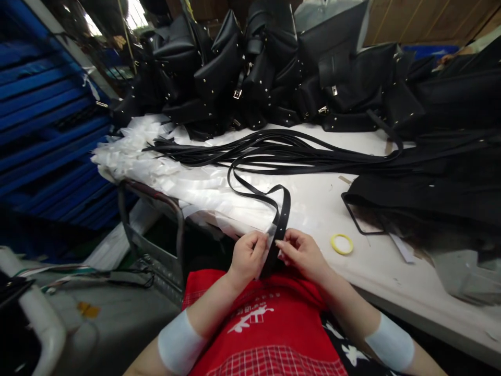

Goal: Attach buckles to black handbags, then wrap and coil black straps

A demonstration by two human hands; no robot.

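Close to my body, at the table's front edge, is a black strap point(283, 219) with small holes in it. My left hand point(247, 255) is closed on a piece of clear plastic film point(267, 252) that lies along the strap's left side. My right hand point(304, 254) pinches the strap's right edge between thumb and fingertips. From the hands the strap loops up and back toward a long bundle of black straps point(270, 151) across the table. White and clear plastic strips point(211, 188) lie in a heap left of the strap.
Black bags point(270, 68) with metal buckles are piled along the back. On the white table point(313, 203) lies a yellow tape ring point(342, 244), right of my right hand. Black material point(438, 198) covers the right side. A folding chair point(156, 224) and blue slats point(43, 115) stand left.
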